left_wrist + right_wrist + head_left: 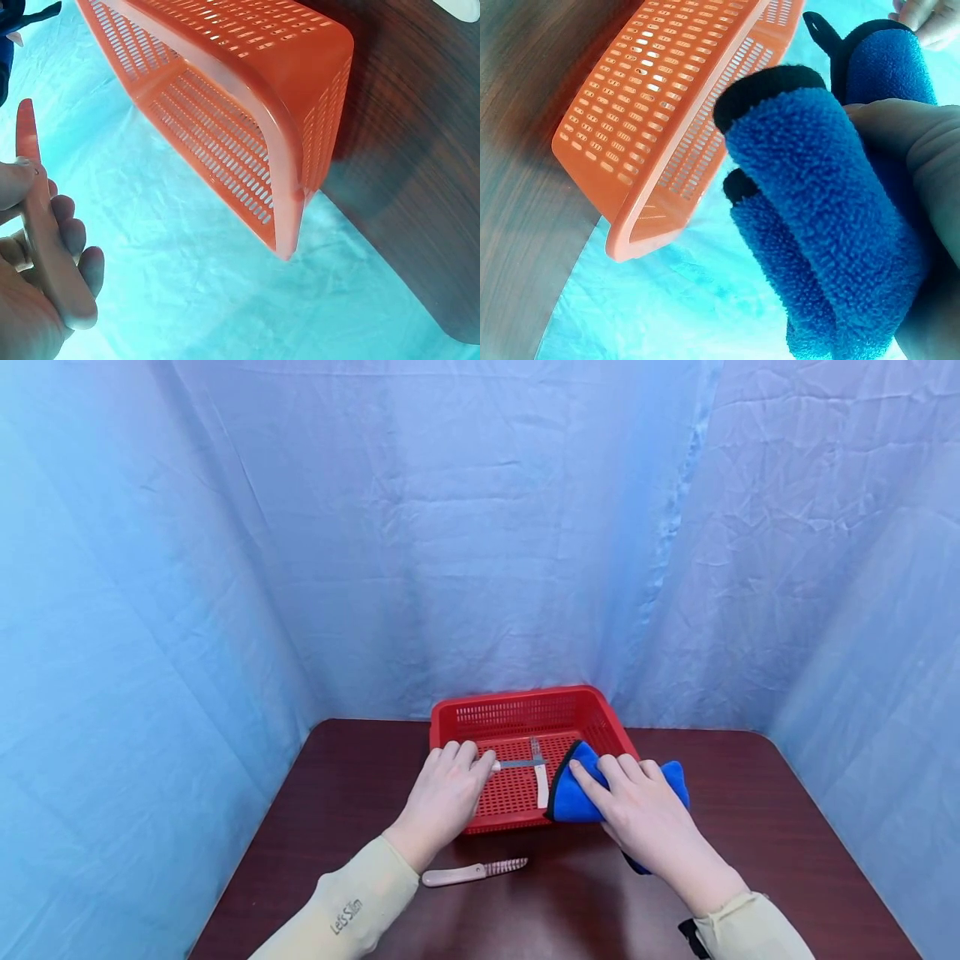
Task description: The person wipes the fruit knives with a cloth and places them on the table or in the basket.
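Okay, what's closest to the camera?

Two pale sleeves [360,893], both cut off by the bottom edge, plus a black bit [693,937] at the right cuff I can't identify. Past those, a loose knife [453,876] lies on the dark table [337,802] in front of the red basket [517,698]; its blade looks stripy, teeth or reflections, no idea.

And the hands?

Left hand [448,787] has its fingers curled round the held knife [51,255]; the head view hides most of that handle, the left wrist one shows it. Seen from above, its blade points right across the basket. Right hand [641,806] is clamped on a folded blue cloth [576,800], the underside of that grip out of sight from above. The cloth covers the basket's front right corner.

Anything inside?

Yep, another knife [542,787], white handle toward us. The held blade crosses it; can't tell if they touch. Then blue curtain [480,527] behind it all.
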Tool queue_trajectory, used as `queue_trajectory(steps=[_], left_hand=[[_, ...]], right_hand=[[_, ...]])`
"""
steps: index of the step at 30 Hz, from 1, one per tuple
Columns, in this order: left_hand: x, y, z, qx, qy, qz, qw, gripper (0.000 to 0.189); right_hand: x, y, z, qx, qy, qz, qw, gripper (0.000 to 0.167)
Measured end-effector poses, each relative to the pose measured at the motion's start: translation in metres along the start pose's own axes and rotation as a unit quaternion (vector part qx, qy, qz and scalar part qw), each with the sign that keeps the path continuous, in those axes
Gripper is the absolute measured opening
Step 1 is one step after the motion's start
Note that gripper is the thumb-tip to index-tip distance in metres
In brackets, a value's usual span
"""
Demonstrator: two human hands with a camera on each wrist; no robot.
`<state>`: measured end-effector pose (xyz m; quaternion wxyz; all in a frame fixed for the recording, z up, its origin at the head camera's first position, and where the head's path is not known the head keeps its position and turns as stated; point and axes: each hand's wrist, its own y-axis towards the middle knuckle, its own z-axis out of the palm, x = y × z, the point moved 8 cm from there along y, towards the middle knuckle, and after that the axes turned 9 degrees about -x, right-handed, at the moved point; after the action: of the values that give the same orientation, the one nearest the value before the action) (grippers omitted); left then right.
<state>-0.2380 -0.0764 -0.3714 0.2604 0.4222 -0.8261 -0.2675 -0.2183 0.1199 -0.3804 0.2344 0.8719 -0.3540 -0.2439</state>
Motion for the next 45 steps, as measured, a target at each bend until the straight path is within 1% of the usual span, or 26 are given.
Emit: queue_trajectory(steps=[6,13,19,25,29,32,36,41,45], left_hand=[[0.0,0.0,0.001,0.002,0.001,0.001,1.0,0.012],[0.001,0.0,0.002,0.003,-0.007,0.0,1.0,0.023],[0.0,0.002,0.001,0.002,-0.024,-0.005,0.9997,0.016],[-0.003,0.003,0.001,0.016,-0.025,-0.006,0.9995,0.018],[-0.007,0.004,0.001,0.017,-0.024,-0.001,0.9996,0.022],[-0.01,0.004,0.0,0.013,-0.024,0.004,0.9996,0.026],[-0.015,0.004,-0.001,0.003,-0.032,0.011,0.9994,0.026],[-0.02,0.005,-0.004,-0.014,-0.044,0.019,0.9988,0.025],[-0.021,0.004,-0.004,-0.018,-0.049,0.019,0.9985,0.027]], right_hand=[[0.003,0.002,-0.002,-0.004,0.003,-0.003,1.0,0.088],[0.008,0.007,-0.006,-0.019,0.011,-0.014,0.9997,0.083],[0.014,0.012,-0.008,-0.026,0.017,-0.026,0.9992,0.085],[0.022,0.016,-0.007,-0.026,0.025,-0.04,0.9986,0.084],[0.029,0.02,-0.006,-0.031,0.035,-0.048,0.9978,0.081],[0.035,0.023,-0.005,-0.041,0.039,-0.056,0.9968,0.078],[0.041,0.026,-0.003,-0.049,0.038,-0.065,0.996,0.073],[0.043,0.026,0.003,-0.032,0.029,-0.061,0.9972,0.071],[0.042,0.024,0.007,-0.017,0.024,-0.054,0.9981,0.07]])
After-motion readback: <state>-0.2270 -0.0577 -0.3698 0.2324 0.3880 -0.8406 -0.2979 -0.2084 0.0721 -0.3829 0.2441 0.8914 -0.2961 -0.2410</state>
